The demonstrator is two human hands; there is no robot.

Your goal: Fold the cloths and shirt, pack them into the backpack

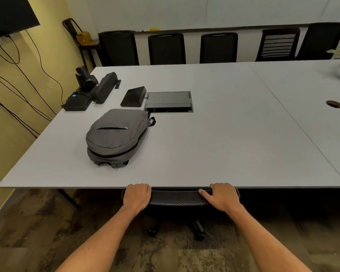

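1. The left hand point(137, 195) and right hand point(222, 196) both curl over the chair back point(178, 197) at six o'clock, gripping its top rail.
2. The backpack point(116, 137) lies zipped at ten o'clock on the table point(234, 144); no cloths or shirt show.
3. Judgement: pull the chair straight back evenly, clearing standing room before unzipping.

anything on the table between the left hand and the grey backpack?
No. In the head view, only bare grey tabletop lies between the left hand, gripping the black mesh chair back, and the grey fabric backpack.
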